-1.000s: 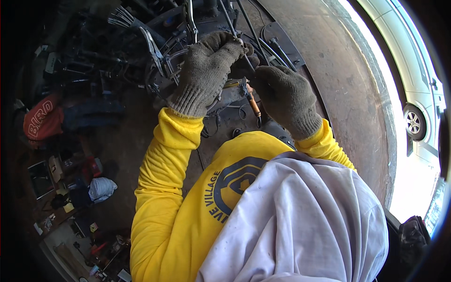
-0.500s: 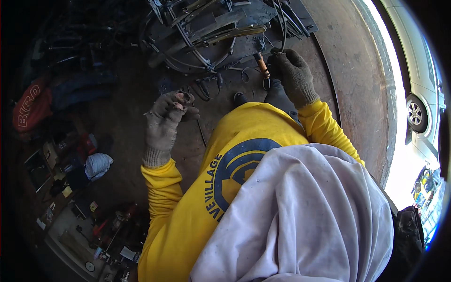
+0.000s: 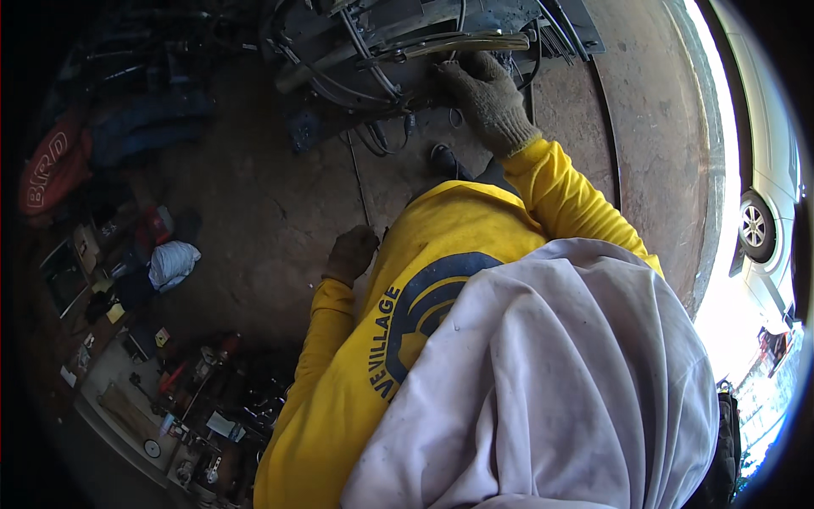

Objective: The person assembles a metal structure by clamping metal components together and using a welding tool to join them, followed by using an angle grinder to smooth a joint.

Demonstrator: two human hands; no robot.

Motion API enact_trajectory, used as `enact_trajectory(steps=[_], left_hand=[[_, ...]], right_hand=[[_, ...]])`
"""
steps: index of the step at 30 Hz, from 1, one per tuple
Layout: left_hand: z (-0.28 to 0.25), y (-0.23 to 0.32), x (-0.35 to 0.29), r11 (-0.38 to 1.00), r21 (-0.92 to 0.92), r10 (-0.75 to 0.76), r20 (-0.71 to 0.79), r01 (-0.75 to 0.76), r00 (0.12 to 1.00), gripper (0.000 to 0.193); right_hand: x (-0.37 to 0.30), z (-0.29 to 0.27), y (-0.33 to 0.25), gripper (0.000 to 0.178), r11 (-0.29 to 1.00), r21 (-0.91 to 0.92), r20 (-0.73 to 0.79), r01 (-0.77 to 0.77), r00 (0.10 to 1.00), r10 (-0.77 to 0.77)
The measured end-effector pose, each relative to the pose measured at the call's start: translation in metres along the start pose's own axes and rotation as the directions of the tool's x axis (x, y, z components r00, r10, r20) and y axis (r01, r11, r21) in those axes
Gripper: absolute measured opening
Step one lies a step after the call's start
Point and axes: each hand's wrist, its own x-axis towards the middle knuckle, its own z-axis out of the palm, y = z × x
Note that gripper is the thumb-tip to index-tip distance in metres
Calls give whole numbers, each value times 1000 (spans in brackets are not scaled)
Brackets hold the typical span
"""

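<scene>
My knitted right grip (image 3: 490,100) bends at the dark table (image 3: 592,27), closure hidden; my left grip (image 3: 351,254), well off it, is unclear too.

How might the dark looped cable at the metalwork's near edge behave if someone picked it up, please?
The dark cable would probably flex, since it bends in smooth curves. It might also snag or tangle, as its loops sit close together.

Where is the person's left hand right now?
In the head view, left of centre, the left hand is just left of the yellow shirt, with floor showing beyond it.
</scene>
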Motion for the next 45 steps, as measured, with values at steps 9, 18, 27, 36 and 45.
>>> enact_trajectory(steps=[9,18,27,36,45], left_hand=[[-5,-8,22,984,-107,-142,20,144,990,23],[-19,-14,21,999,-33,-38,34,39,999,31],[-14,-12,20,958,-138,-242,81,252,967,35],[-1,-5,15,949,-207,-216,118,237,969,34],[-1,-11,15,947,-163,-257,125,275,958,35]], right_hand=[[4,2,1,30,988,-155,43,-27,998,34],[4,7,20,31,982,-188,61,18,998,-7],[0,11,9,27,999,-41,60,-34,998,37],[10,7,14,27,987,-158,24,26,999,-23],[12,10,17,29,987,-158,12,-15,1000,17]])
